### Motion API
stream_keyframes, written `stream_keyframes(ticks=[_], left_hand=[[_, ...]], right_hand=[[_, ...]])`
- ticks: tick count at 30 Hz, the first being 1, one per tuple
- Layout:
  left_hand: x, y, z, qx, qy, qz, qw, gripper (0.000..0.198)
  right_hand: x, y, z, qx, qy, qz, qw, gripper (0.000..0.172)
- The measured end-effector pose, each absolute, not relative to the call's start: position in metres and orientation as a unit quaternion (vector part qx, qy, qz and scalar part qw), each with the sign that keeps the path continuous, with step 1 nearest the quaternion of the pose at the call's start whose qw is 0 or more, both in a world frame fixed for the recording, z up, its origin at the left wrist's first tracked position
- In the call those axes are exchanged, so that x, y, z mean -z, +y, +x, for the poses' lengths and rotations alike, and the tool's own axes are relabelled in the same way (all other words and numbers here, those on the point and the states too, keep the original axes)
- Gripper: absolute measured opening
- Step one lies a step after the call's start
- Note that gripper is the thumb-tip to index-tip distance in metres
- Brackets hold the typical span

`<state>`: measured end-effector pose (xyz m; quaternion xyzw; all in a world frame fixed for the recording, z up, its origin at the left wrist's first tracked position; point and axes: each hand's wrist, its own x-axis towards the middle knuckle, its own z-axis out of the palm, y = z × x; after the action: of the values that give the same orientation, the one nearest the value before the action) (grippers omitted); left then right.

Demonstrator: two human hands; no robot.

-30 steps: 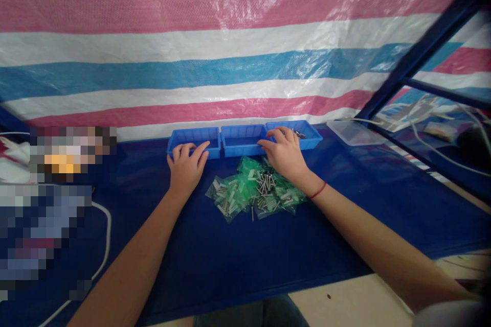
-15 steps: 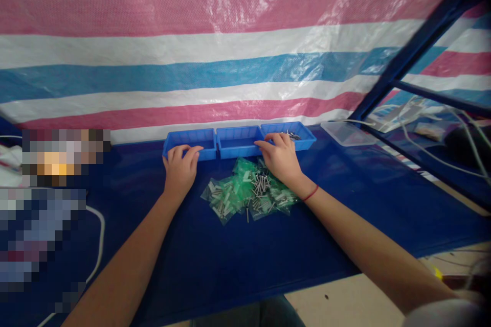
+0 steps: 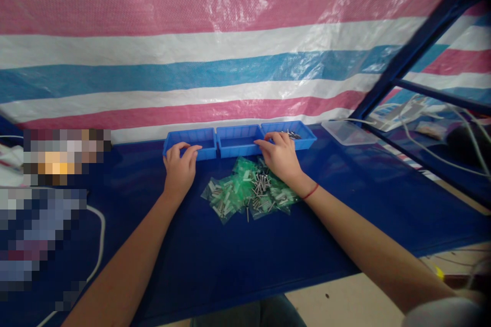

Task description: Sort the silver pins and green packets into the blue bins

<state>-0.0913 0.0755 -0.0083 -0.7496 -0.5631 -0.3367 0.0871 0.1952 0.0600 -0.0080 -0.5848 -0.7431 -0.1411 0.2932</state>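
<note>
Makeshift workshop bay suggested: striped sheeting point(image 3: 153, 7) is hung behind a blue table point(image 3: 238, 260); screws point(image 3: 261, 184) and small bags point(image 3: 241, 169) are heaped, blue bins point(image 3: 237, 150) are lined up.

"How's the light around the blue bins point(image 3: 238, 150)?"

"Middling. White glare streaks the striped sheet point(image 3: 230, 10) above them; I can't tell the source. Below them the tabletop point(image 3: 230, 260) lies dim."

"And the sharpness?"

"Soft overall. Far left of the bins, coarse pixel blocks point(image 3: 65, 156) hide all detail. Up to their far right, the frame bar point(image 3: 418, 46) blurs into a blackened corner."
</note>
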Motion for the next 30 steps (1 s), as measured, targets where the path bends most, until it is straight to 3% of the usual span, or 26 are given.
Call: stream_keyframes(ticks=[5,8,11,13,19,22,25,28,30], left_hand=[[-0.01,0.053,-0.073,0.364,-0.598,-0.695,0.161,0.031],[-0.018,0.032,-0.056,0.352,-0.503,-0.782,0.107,0.03],[-0.014,0.013,-0.04,0.295,-0.401,-0.867,0.02,0.045],[-0.007,0.005,-0.031,0.252,-0.375,-0.892,-0.016,0.058],[0.004,0.003,-0.025,0.216,-0.353,-0.909,-0.054,0.064],[0.003,0.003,-0.026,0.212,-0.362,-0.906,-0.058,0.063],[0.0,0.001,-0.03,0.195,-0.384,-0.901,-0.048,0.066],[-0.003,0.0,-0.036,0.17,-0.389,-0.904,-0.047,0.078],[-0.004,0.0,-0.039,0.149,-0.387,-0.908,-0.062,0.087]], right_hand=[[-0.018,0.044,0.203,0.071,-0.775,-0.534,0.33,0.028],[-0.034,0.025,0.206,-0.091,-0.852,-0.456,0.241,0.019],[-0.038,0.012,0.204,-0.141,-0.883,-0.424,0.147,0.045],[-0.034,0.01,0.201,-0.127,-0.888,-0.424,0.124,0.05],[-0.029,0.017,0.194,-0.151,-0.883,-0.42,0.146,0.024],[-0.039,0.017,0.199,-0.192,-0.875,-0.404,0.186,0.019],[-0.049,0.013,0.216,-0.211,-0.865,-0.404,0.211,0.041],[-0.046,0.005,0.238,-0.189,-0.854,-0.452,0.177,0.084],[-0.035,-0.002,0.249,-0.194,-0.844,-0.484,0.127,0.102]])
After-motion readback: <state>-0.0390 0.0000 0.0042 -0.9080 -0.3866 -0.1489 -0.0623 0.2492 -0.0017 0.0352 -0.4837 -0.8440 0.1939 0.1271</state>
